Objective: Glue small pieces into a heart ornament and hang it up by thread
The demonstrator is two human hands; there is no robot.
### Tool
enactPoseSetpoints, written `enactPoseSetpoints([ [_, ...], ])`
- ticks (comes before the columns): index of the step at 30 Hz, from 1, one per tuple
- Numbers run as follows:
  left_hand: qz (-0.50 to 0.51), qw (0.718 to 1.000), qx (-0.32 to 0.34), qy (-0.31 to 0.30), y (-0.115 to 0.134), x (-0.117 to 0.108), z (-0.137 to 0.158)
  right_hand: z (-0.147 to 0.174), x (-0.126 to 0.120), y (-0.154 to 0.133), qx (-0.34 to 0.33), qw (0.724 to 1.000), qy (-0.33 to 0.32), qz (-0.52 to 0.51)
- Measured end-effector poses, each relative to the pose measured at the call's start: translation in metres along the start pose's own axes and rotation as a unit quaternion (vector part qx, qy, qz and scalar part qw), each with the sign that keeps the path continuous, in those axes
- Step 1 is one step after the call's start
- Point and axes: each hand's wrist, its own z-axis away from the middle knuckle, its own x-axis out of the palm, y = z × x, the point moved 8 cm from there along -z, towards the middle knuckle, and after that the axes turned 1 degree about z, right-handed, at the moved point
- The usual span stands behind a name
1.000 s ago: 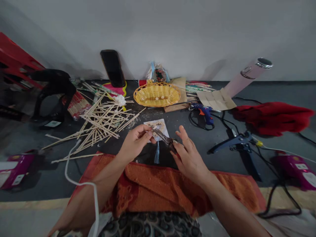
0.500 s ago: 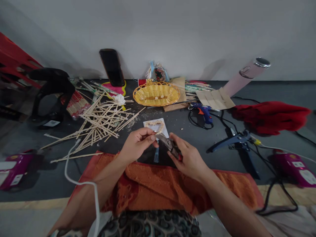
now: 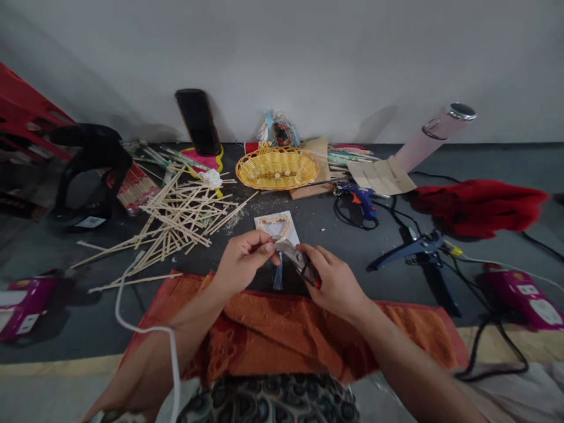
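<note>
My right hand (image 3: 337, 282) is closed around the handles of pliers (image 3: 294, 256), whose jaws point up and to the left. With thumb and forefinger together, my left hand (image 3: 244, 258) pinches a small pale piece (image 3: 280, 239) at the tip of those jaws; its exact shape is mostly hidden. Just beyond my fingers lies a white card (image 3: 291, 225) with a beige outline (image 3: 287, 221), seemingly heart-shaped, on it. A blue tassel (image 3: 277, 278) hangs below, between my hands.
Thin wooden sticks (image 3: 180, 217) lie heaped at the left. Behind the card stands a yellow woven basket (image 3: 277, 182) with small pieces inside. A blue glue gun (image 3: 362, 200), a blue clamp-like tool (image 3: 408, 249) and a red cloth (image 3: 480, 205) are at the right. An orange towel (image 3: 291, 335) covers the front edge.
The pliers have turned slightly, and the fingers of my right hand have closed further around the handles. My left hand keeps its pinch. The whole view has shifted a little.
</note>
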Motion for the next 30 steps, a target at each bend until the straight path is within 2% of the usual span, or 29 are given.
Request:
enactPoseSetpoints([
  [3,0.069,0.995,-0.044,-0.055,-0.009,0.005,-0.001,-0.001,-0.001,-0.002,-0.019,1.000,-0.004,0.007],
  [5,0.085,0.992,-0.061,-0.071,-0.012,0.007,0.000,0.000,-0.002,-0.003,-0.018,1.000,-0.006,-0.001],
  [11,0.098,0.990,-0.090,-0.047,-0.020,0.009,-0.003,0.002,0.002,0.001,0.019,0.999,-0.026,-0.007],
  [13,0.066,0.995,-0.071,-0.026,-0.018,0.009,-0.004,0.001,0.001,0.003,0.019,0.999,-0.030,-0.005],
  [15,-0.010,0.999,-0.033,0.003,-0.011,0.006,-0.004,0.000,-0.001,0.005,0.024,0.999,-0.029,-0.008],
  [18,-0.152,0.986,0.029,0.059,0.004,0.000,-0.001,-0.001,-0.004,0.007,0.033,0.999,-0.023,-0.017],
  [21,-0.199,0.976,0.060,0.060,0.013,-0.001,0.001,-0.001,-0.006,0.006,0.021,1.000,-0.016,-0.013],
  [23,-0.171,0.984,0.044,0.020,0.010,0.002,0.000,-0.002,-0.006,0.004,0.003,1.000,-0.016,-0.007],
  [26,-0.089,0.995,-0.018,-0.037,-0.003,0.005,-0.001,-0.001,-0.004,0.003,-0.012,0.999,-0.027,-0.012],
  [30,-0.013,0.998,-0.056,-0.040,-0.014,0.007,-0.002,0.000,-0.001,0.006,0.012,0.999,-0.029,-0.012],
])
